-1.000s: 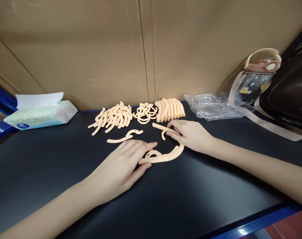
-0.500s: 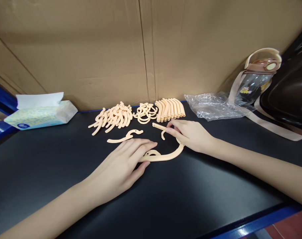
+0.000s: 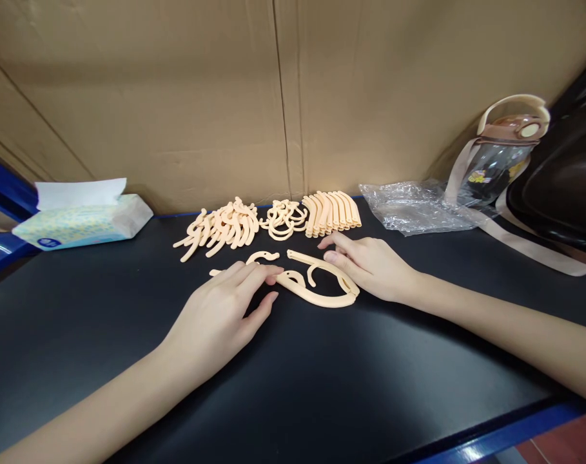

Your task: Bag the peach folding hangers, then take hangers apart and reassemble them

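A peach plastic folding clothes hanger lies folded on the black table, its curved arms bent into a loop with a small hook inside. My left hand is at its left end, fingers stretched and thumb apart; whether the fingertips touch it I cannot tell. Just right of the hanger rests my right hand, thumb and forefinger apart with nothing between them. A loose hook-shaped hanger piece lies beyond my left hand, which partly hides it.
Along the back sit a pile of hanger arms, a heap of hooks and a row of curved arms. A tissue pack stands left; a clear plastic bag and a strapped water bottle are right. Cardboard rises behind.
Both hands have let go of the hanger, which now lies flat on the table, its upper arm lowered. My left hand has drawn slightly left.
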A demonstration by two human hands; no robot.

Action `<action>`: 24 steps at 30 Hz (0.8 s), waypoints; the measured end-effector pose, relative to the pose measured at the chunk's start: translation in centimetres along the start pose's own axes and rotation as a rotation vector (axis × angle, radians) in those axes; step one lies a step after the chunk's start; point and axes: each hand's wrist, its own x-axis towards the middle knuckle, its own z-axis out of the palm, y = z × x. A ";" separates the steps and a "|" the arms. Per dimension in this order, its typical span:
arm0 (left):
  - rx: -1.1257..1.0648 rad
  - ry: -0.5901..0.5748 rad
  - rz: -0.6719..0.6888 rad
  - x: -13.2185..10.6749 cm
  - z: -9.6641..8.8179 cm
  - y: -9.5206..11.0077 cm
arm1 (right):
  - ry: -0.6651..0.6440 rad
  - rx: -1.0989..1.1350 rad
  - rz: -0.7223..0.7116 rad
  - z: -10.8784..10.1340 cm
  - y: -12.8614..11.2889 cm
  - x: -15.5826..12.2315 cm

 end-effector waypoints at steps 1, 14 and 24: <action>0.002 0.000 -0.004 0.0 0.0 0.0 | -0.005 0.008 -0.008 0.0 0.0 0.0; -0.013 -0.001 -0.024 -0.1 -0.1 0.1 | -0.025 0.063 -0.130 -0.2 -0.3 -0.5; -0.108 -0.088 -0.040 0.2 -0.5 0.2 | -0.192 0.194 -0.384 0.0 -0.5 -0.9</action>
